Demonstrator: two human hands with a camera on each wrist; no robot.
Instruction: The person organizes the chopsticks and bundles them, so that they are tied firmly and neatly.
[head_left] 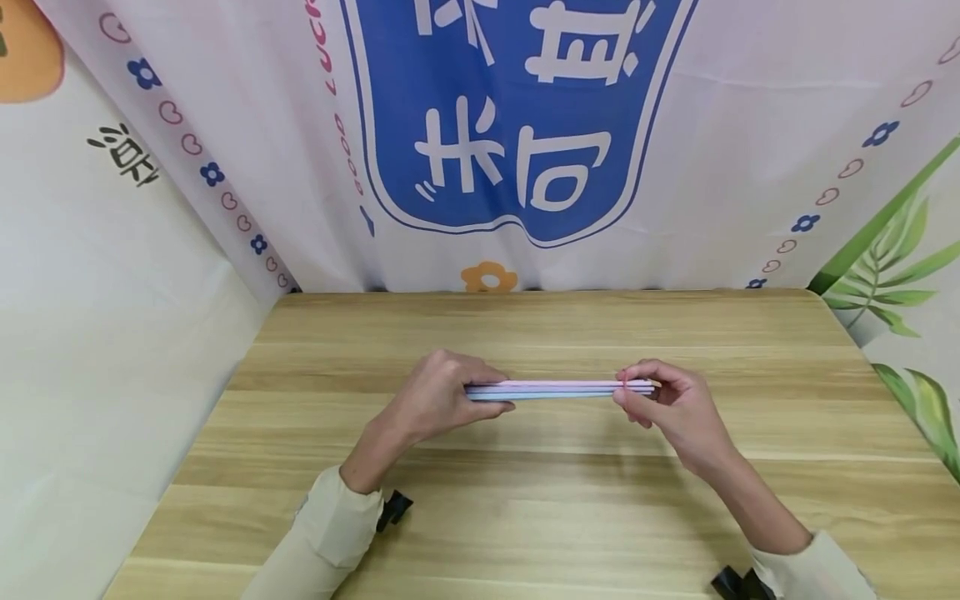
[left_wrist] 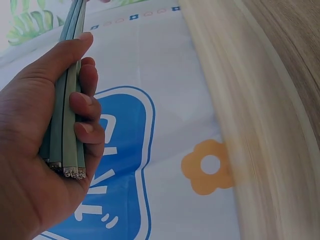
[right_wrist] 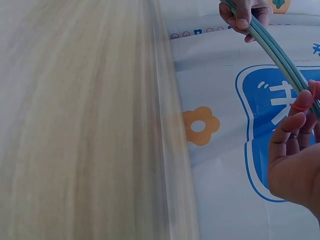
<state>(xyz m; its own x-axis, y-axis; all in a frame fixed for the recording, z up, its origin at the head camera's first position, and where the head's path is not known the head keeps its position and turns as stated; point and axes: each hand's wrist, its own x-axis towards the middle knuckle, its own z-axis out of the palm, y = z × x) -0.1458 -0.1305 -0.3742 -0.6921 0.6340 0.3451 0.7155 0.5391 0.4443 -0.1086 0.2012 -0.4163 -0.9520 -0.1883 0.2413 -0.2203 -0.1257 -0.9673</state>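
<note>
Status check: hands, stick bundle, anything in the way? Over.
Left hand gripping stick bundle at one end. Right hand at the other, fingers on red band. Bundle held above tabletop. No obstruction visible between hands.

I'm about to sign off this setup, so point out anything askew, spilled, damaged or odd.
Nothing stands out. The left hand grips a bundle of sticks, neatly side by side, and the right hand holds a red band near its other end. No spill shows on the table; the hanging cloth merely ripples slightly.
</note>
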